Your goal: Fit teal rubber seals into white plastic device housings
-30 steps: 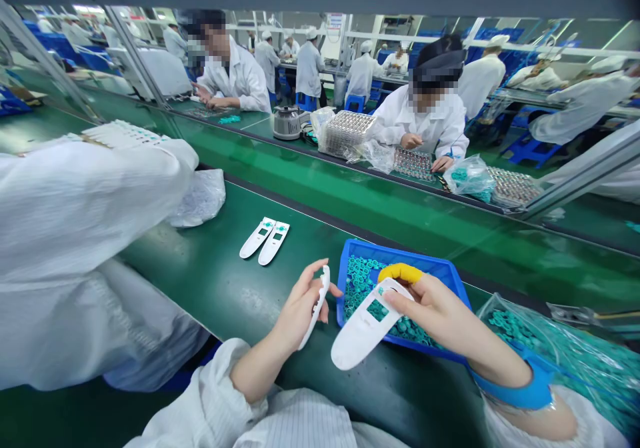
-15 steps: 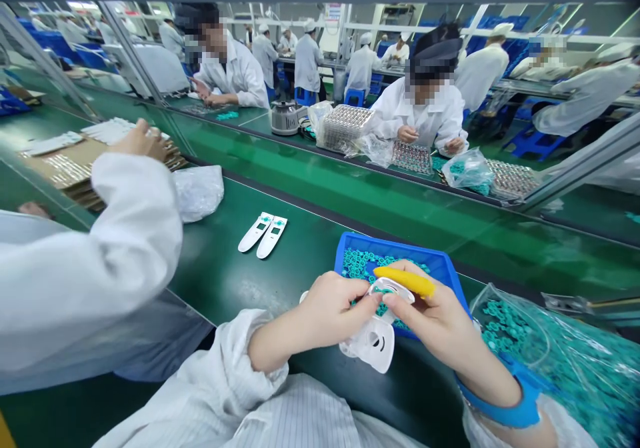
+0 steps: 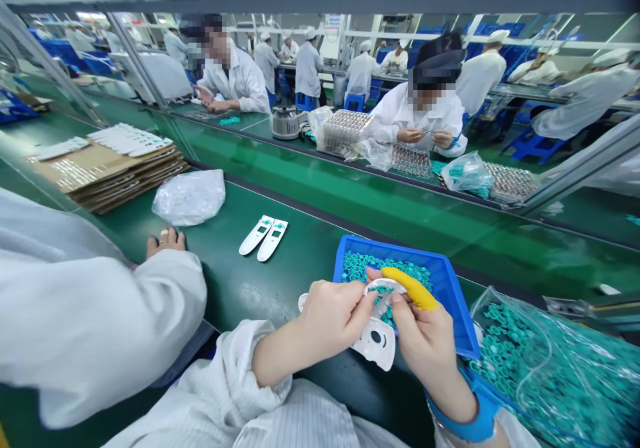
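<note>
Both my hands meet over a white plastic housing [image 3: 376, 343] held low in front of me, its inner side turned up. My left hand [image 3: 330, 313] is closed and pinches the housing's upper end; a second white part [image 3: 302, 301] pokes out behind its knuckles. My right hand [image 3: 425, 335], with a yellow finger cot [image 3: 411, 288] on the index finger, grips the housing from the right. Just behind them a blue tray [image 3: 453, 301] holds several small teal rings. Two finished white housings [image 3: 264, 237] lie side by side on the green belt.
A clear bag of teal rings [image 3: 550, 368] lies at my right. A co-worker's white sleeve [image 3: 90, 321] fills the left, that person's hand [image 3: 165, 240] resting on the belt. Beyond are a plastic bag [image 3: 190, 197] and stacked cardboard sheets [image 3: 110, 161]. Other workers sit across the line.
My hands came together: the housing swung from my right hand alone into a two-handed grip and flipped inner side up. The co-worker's arm drew back from the cardboard stack down to the belt.
</note>
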`<state>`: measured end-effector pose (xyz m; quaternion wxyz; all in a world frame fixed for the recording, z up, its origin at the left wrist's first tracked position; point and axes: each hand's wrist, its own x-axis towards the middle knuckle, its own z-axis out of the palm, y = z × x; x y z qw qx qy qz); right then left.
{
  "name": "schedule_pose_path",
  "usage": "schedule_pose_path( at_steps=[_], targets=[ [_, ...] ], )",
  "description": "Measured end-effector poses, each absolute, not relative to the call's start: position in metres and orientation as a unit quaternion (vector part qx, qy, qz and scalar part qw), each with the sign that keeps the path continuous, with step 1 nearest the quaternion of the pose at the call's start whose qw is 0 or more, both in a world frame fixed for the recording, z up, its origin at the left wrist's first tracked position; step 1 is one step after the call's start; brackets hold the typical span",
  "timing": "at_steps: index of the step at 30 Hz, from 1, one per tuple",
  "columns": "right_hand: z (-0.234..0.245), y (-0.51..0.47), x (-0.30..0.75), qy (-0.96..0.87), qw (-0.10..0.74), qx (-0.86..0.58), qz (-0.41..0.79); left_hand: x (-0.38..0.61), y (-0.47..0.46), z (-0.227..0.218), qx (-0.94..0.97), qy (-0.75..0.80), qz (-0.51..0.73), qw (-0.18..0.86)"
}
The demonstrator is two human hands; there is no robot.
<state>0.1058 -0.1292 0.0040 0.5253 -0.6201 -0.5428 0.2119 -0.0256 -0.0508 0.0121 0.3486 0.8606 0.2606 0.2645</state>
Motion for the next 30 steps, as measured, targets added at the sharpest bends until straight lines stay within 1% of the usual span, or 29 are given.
schedule_pose_path(
  at_steps=[2,5,8,10,12,15,18,21,24,26,28,30],
  targets=[
    [0.002,-0.128,0.106,-0.557,0.523,-0.613,0.203,-0.029,-0.047,0.012,0.862,0.280,0.251,0.341],
    [0.000,-0.129,0.115,-0.570,0.543,-0.587,0.189,-0.037,-0.021,0.008,0.838,0.398,0.190,0.322],
    [-0.004,-0.124,0.140,-0.547,0.552,-0.611,0.153,-0.042,0.026,-0.011,0.802,0.499,0.139,0.297],
    [-0.008,-0.115,0.164,-0.550,0.499,-0.656,0.133,-0.041,0.056,-0.030,0.794,0.519,0.089,0.304],
    [-0.015,-0.102,0.187,-0.583,0.396,-0.699,0.123,-0.038,0.077,-0.049,0.788,0.526,0.040,0.317],
    [-0.026,-0.086,0.212,-0.620,0.282,-0.722,0.127,-0.033,0.094,-0.069,0.775,0.540,0.001,0.328],
    [-0.036,-0.076,0.222,-0.654,0.193,-0.720,0.130,-0.036,0.104,-0.072,0.758,0.563,-0.004,0.330],
    [-0.043,-0.070,0.223,-0.699,0.108,-0.694,0.131,-0.047,0.110,-0.063,0.739,0.584,0.015,0.335],
    [-0.045,-0.064,0.220,-0.739,0.048,-0.658,0.136,-0.062,0.099,-0.048,0.720,0.591,0.069,0.357],
    [-0.045,-0.061,0.218,-0.754,0.020,-0.642,0.137,-0.070,0.074,-0.040,0.706,0.576,0.113,0.397],
    [-0.045,-0.058,0.217,-0.761,0.002,-0.632,0.143,-0.076,0.037,-0.036,0.686,0.543,0.147,0.462],
    [-0.044,-0.056,0.217,-0.764,-0.003,-0.628,0.152,-0.083,0.003,-0.033,0.643,0.493,0.178,0.558]
  ],
)
